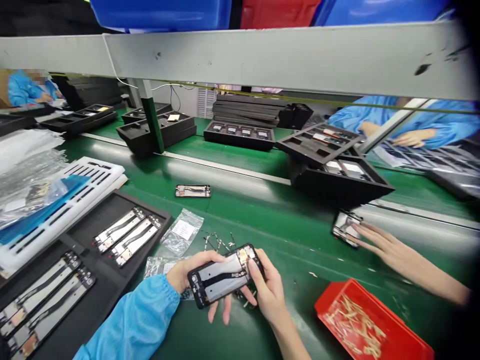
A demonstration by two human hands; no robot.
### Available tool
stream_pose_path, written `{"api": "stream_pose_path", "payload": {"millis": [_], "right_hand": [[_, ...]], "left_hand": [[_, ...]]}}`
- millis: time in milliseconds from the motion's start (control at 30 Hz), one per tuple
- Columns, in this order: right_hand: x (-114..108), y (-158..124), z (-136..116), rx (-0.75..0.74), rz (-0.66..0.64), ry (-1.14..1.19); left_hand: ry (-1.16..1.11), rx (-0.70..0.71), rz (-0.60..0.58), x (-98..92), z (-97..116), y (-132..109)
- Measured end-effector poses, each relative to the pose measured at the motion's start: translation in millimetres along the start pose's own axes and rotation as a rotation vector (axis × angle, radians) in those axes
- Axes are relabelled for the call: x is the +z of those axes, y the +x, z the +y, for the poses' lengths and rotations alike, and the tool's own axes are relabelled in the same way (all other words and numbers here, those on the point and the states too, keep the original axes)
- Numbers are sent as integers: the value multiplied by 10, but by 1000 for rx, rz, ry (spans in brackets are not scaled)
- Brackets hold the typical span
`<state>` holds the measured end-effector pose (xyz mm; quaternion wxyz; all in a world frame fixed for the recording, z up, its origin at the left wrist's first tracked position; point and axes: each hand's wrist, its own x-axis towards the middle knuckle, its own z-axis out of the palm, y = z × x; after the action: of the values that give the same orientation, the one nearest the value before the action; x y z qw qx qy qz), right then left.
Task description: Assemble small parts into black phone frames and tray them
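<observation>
A black phone mid-frame, with a dark flex cable down its grey inner face, is held tilted at the lower middle. My left hand, in a blue sleeve, grips its left end, thumb on the top edge and fingers underneath. My right hand holds the other end, its thumb pressed on the inner face near the copper-coloured patch. Behind and below the frame lie several small loose flex parts, partly hidden. Small clear plastic bags with white labels lie beside my left hand.
At right another person's hand touches a phone frame. A red bin holds pale strips. Left stands a black foam tray with several frames. One frame lies on the green bench. Stacked trays and a shelf beam are beyond.
</observation>
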<state>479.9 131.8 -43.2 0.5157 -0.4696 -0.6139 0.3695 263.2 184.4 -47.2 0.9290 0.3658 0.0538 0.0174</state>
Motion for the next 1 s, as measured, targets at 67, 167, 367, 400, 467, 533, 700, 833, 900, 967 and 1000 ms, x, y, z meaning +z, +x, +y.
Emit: {"api": "stream_pose_path", "payload": {"millis": [67,167,367,400,467,533,700,833,900,967,1000], "right_hand": [[12,0,17,-40,32,-41],[62,-3,8,-155,196,-186],[91,-7,-158,-443,353,-469],[61,4,-184,-472,325,-514],[-20,36,-214,-565,180,-605],[-102,70,-210,-620,5,-588],[-127,88,-181,-348,136,-381],[-54,68,-234,-243,106,-292],[-55,66,-262,-227,35,-271],[-79,71,-277,-224,3,-267],[-93,76,-279,-228,-2,-264]], "left_hand": [[69,76,65,22,42,-31],[185,243,280,192,154,-97],[398,316,657,438,286,-167],[389,272,635,428,293,-189],[336,146,509,375,302,-247],[241,46,358,296,303,-301],[202,395,612,145,233,-251],[341,636,966,175,114,-91],[352,668,1044,218,77,-51],[364,678,1088,254,72,-50],[371,672,1095,268,79,-61]]}}
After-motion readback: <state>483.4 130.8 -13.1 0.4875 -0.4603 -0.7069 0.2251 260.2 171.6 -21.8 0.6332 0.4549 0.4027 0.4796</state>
